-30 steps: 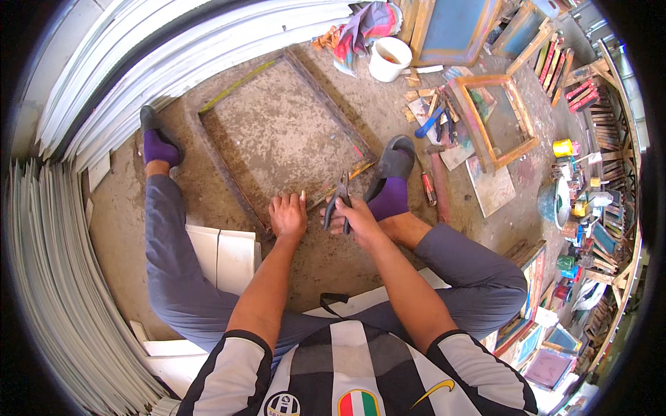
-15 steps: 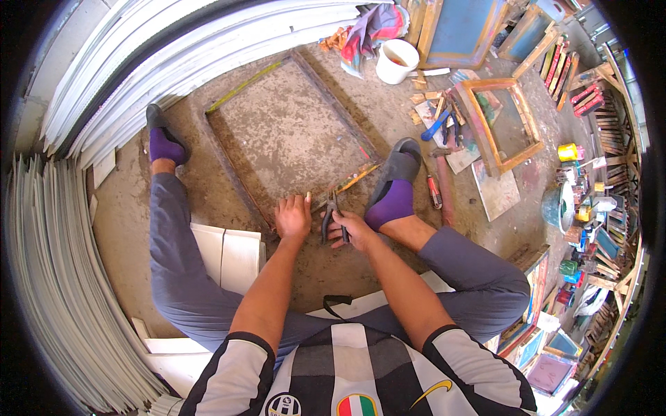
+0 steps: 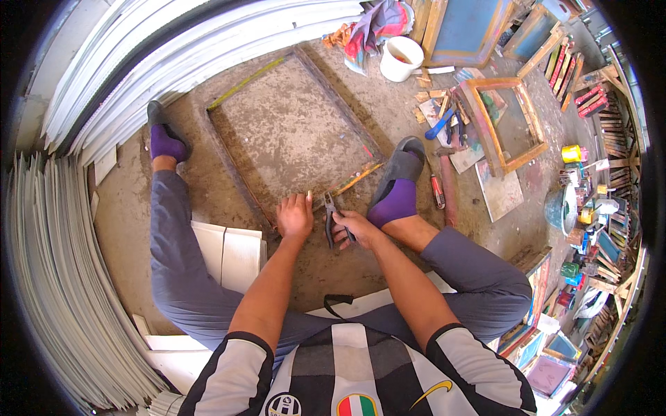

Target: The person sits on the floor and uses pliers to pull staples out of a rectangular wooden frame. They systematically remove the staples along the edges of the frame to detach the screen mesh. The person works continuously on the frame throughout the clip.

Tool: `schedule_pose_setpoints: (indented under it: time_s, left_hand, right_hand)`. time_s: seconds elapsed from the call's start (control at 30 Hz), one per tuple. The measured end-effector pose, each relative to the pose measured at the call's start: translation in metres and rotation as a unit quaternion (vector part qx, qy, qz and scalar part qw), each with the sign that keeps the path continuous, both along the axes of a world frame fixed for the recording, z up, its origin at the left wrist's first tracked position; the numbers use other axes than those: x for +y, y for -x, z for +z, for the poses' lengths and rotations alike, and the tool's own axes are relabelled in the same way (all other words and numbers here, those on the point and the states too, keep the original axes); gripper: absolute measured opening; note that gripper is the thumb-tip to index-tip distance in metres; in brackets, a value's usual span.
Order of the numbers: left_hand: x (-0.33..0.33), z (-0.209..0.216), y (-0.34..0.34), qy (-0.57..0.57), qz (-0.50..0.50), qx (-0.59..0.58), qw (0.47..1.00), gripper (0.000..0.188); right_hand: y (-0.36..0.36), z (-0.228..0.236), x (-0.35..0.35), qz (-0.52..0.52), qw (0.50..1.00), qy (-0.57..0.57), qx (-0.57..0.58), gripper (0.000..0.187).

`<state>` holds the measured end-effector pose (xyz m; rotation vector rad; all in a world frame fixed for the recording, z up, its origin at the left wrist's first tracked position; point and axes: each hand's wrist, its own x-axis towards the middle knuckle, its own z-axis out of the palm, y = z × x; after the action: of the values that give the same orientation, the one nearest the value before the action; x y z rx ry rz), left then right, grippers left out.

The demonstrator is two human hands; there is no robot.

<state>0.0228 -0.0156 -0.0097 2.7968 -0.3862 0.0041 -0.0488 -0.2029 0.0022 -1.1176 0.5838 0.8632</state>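
A large bare wooden frame (image 3: 239, 165), dark with yellow and orange stained stretches, lies on the floor between my legs. My left hand (image 3: 295, 216) is closed over its near bar, close to the near left corner; the fingertips are partly hidden. Just to the right, my right hand (image 3: 355, 227) grips dark-handled pliers (image 3: 329, 220) with the handles spread apart. Their jaws point away from me at the near bar, between my two hands. Whether the jaws touch the wood or some small piece on it, I cannot tell.
My shod right foot (image 3: 402, 166) is beside the frame's near right corner. Beyond it lie a hammer (image 3: 448, 191), a red-handled screwdriver (image 3: 437, 192) and a smaller wooden frame (image 3: 479, 128). A white bucket (image 3: 400, 61) stands farther back. Stacked white sheets (image 3: 62, 277) line the left.
The pliers have tilted, their jaws leaning slightly left and the handles swinging right. My left hand keeps its place on the frame.
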Motion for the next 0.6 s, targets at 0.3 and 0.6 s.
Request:
schedule_pose_setpoints:
  time_s: [0.3,0.6]
  left_hand:
    - [0.000,0.000,0.001,0.010,0.001,-0.001,1.000,0.030]
    - [0.002,-0.003,0.001,0.008,-0.002,-0.009,1.000,0.029]
  right_hand:
    - [-0.008,0.002,0.015,-0.104,0.993,-0.063,0.010,0.045]
    - [-0.003,0.000,0.023,-0.108,0.994,-0.002,-0.018,0.049]
